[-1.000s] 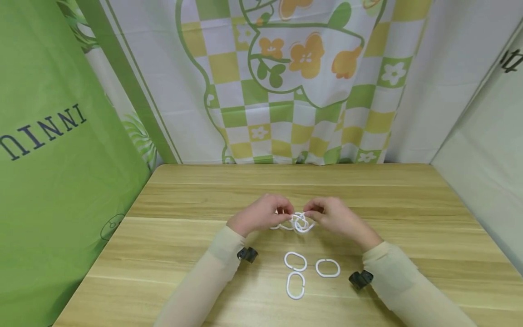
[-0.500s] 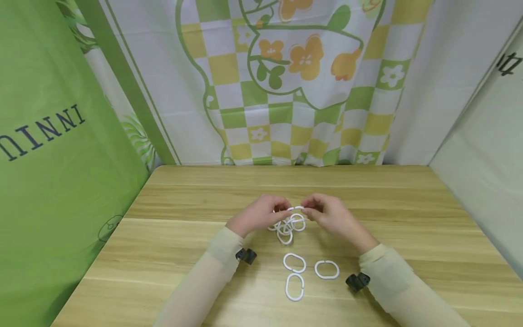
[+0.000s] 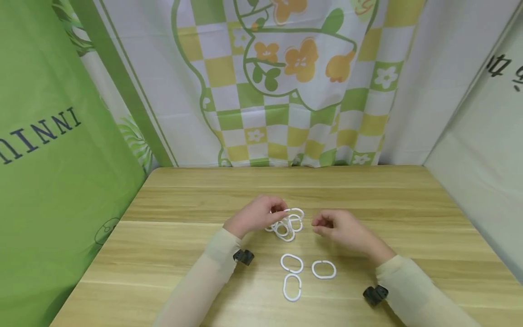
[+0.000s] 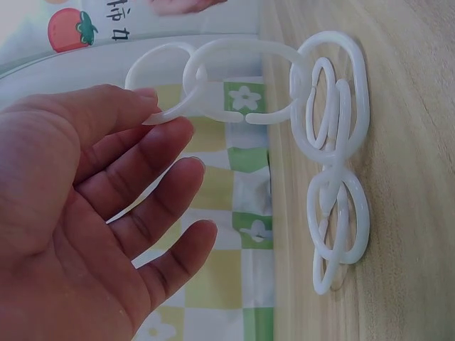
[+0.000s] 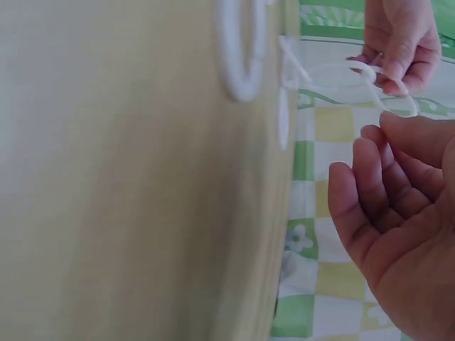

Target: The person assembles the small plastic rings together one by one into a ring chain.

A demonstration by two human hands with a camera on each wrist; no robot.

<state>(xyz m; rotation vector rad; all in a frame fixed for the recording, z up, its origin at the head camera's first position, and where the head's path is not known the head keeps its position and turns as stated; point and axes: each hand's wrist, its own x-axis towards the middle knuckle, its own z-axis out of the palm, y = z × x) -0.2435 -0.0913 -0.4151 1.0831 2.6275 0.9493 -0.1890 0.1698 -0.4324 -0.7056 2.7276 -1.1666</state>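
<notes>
My left hand (image 3: 258,215) pinches the end link of a white plastic link chain (image 3: 293,235) between thumb and index finger. The pinched link (image 4: 167,47) passes through a second link (image 4: 242,44), whose small gap faces down in the left wrist view. Beyond it, several joined links (image 4: 364,92) bunch up close over the wood. To the right of the chain, my right hand (image 3: 344,230) holds nothing, its fingers loosely bent and thumb near the index finger. In the right wrist view its fingertips overlap the pinched link, but the head view shows space between them.
Three loose white links lie nearer me on the wooden table (image 3: 184,190): an upper left link (image 3: 291,255), a lower left link (image 3: 284,287) close below it, and a right link (image 3: 324,277). A patterned curtain (image 3: 278,113) hangs behind the table's far edge.
Half a second ago both hands pinched at the chain's end link; my right hand has let go and moved right and toward me. The left hand keeps its pinch, and the hanging links have shifted.
</notes>
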